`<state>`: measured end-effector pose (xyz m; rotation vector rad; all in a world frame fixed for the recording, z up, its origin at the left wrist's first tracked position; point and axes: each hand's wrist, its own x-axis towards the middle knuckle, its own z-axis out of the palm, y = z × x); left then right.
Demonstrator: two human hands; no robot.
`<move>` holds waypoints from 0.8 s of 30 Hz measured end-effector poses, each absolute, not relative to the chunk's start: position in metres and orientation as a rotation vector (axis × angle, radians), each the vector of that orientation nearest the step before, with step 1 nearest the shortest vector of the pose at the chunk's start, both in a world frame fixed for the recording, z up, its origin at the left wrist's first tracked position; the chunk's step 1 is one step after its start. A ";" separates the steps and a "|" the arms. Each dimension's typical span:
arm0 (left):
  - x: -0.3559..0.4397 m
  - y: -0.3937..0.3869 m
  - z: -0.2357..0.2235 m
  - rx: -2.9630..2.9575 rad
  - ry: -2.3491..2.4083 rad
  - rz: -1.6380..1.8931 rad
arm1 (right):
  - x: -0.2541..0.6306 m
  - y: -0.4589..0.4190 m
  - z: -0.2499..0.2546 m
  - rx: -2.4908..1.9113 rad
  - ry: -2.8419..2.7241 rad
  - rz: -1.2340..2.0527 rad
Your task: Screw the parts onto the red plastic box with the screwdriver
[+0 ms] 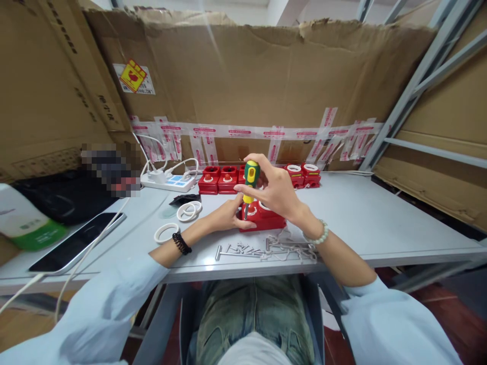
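Grips green-and-yellow screwdriver (249, 189) near-upright in right hand (279, 188), shaft down at left end of red housing (267, 221) set lengthwise left-to-right on desk (353, 213), and clasps that end with left hand (230, 213), nearer to shaft's lower end.

Screwdriver (250, 176): green-and-yellow handle uppermost, slim metal shaft (246, 210) below.
Screwdriver pose: near upright, tip downward, leaning slightly; tip at the left part of the housing's upper face, exact contact indistinct.
Red housing (266, 221): glossy, oblong, partly hidden; a white ring (264, 205) shows on its upper face.
Housing pose: flat, one long side facing the tabletop's front edge.
Housing place: on the tabletop (350, 213), set back from its front edge.
Screwdriver place: above the tabletop.
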<state>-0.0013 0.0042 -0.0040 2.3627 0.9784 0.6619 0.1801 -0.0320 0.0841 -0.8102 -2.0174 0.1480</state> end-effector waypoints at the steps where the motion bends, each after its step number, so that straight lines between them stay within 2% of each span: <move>1: -0.001 0.005 -0.005 2.363 0.983 0.669 | 0.179 -0.033 0.084 -0.825 -2.016 0.102; 3: -0.001 0.005 -0.005 2.362 0.984 0.688 | 0.181 -0.033 0.086 -0.759 -2.072 0.143; 7: -0.001 0.004 -0.004 2.358 0.942 0.707 | 0.186 -0.028 0.086 -0.535 -2.165 0.469; 14: -0.001 0.004 -0.005 2.356 0.988 0.691 | 0.176 -0.031 0.080 -0.751 -2.015 0.196; 16: -0.001 0.004 -0.005 2.353 0.983 0.694 | 0.181 -0.032 0.084 -0.682 -2.063 0.258; 21: -0.001 0.002 -0.002 2.361 0.967 0.682 | 0.194 -0.031 0.094 -0.421 -2.203 0.774; 24: -0.001 0.003 -0.003 2.359 0.941 0.678 | 0.188 -0.031 0.091 -0.513 -2.107 0.638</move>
